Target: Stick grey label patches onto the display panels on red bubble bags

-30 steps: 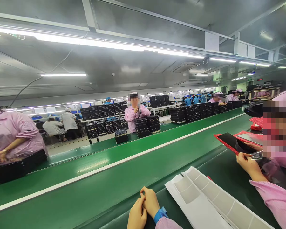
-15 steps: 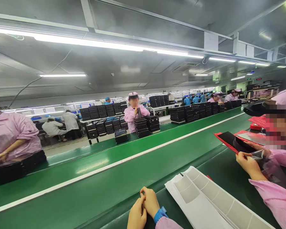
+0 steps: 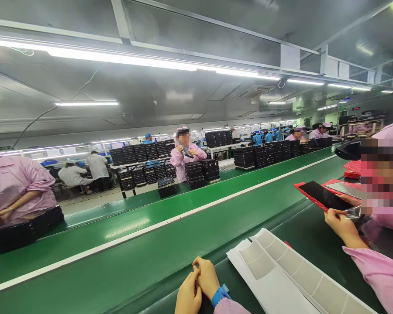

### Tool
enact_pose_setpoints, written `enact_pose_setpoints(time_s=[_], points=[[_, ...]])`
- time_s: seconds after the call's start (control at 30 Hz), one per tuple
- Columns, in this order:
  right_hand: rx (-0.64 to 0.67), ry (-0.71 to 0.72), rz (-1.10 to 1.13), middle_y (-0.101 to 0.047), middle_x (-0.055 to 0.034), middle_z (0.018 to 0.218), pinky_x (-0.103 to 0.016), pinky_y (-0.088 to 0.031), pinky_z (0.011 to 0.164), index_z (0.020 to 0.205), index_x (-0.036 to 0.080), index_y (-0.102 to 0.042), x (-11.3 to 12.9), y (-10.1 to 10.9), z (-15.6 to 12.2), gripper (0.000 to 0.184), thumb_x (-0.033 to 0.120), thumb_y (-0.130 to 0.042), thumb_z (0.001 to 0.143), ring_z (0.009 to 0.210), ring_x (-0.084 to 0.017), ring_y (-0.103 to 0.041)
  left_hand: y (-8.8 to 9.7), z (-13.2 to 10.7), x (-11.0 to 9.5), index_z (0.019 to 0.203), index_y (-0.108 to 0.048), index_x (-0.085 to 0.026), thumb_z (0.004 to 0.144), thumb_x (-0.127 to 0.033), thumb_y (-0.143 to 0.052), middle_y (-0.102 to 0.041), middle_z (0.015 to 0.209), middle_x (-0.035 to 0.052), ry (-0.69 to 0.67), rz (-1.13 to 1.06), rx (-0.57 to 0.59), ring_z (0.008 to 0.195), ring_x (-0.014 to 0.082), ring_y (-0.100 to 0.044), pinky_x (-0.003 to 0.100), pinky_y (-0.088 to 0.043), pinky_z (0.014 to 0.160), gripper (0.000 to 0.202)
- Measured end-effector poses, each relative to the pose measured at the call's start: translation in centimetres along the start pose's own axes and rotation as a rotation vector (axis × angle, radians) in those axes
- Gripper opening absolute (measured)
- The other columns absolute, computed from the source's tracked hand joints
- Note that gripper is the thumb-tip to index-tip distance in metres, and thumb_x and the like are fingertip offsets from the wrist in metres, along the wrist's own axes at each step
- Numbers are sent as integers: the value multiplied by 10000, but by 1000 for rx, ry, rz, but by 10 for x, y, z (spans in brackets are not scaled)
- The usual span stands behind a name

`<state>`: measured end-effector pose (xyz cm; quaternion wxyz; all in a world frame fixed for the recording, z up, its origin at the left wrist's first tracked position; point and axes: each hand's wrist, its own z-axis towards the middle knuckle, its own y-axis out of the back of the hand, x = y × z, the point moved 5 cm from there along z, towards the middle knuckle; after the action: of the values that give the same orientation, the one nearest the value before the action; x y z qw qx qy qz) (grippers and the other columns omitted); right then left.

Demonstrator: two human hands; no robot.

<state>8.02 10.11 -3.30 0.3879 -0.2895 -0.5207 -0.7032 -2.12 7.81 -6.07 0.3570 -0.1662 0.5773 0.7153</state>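
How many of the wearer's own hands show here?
2: left hand and right hand, clasped together at the bottom beside the white sheets. A co-worker's hand is farther right.

Green belt (image 3: 150,257) (white stripe (image 3: 118,242)), white sheets (image 3: 271,285), blue wristband (image 3: 220,295), pink sleeve (image 3: 231,308).

The green conveyor belt (image 3: 183,244) runs from the left edge to the far right, with a white line (image 3: 118,244) along its length. At the belt's right edge, a co-worker's hand (image 3: 342,224) pinches a clear film (image 3: 352,212) beside a black panel (image 3: 324,196) that lies in a red tray (image 3: 301,191). On the belt's far side, a person in pink (image 3: 183,159) stands behind two stacks of black trays (image 3: 201,172); a single black tray pile (image 3: 167,186) sits just left of them. At the left edge, a second person in pink (image 3: 16,187) leans over low black trays (image 3: 22,229). Further stacks (image 3: 268,155) line the far right. Strip lights (image 3: 124,59) are lit overhead.
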Motion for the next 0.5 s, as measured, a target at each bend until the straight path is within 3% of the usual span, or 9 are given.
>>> enact_pose_setpoints(time_s=[0.13,0.33,0.5], points=[[66,-14,-40,-617,-6,723,-217,-422,629,729,274,-612,-2,-6,1,149,269,-505,832,695,-92,-597,-1,0,-1,1062,-561,-158,719,-95,-334,-653,953,63,3,4,7,851,180,-604,252,-446,755,416],[123,-35,-86,-588,-16,872,-272,-484,681,933,135,-563,-3,-16,4,258,370,-490,857,736,-95,-561,-2,0,1,1057,-565,-160,712,-90,-341,-651,959,58,-8,7,-4,862,176,-601,250,-444,767,417],[48,-41,-94,-619,-16,720,-207,-417,619,757,229,-628,-3,-8,2,122,265,-526,812,702,-101,-595,-1,1,0,1068,-566,-170,690,-84,-346,-647,1002,55,6,34,-15,893,172,-601,244,-441,788,446]])
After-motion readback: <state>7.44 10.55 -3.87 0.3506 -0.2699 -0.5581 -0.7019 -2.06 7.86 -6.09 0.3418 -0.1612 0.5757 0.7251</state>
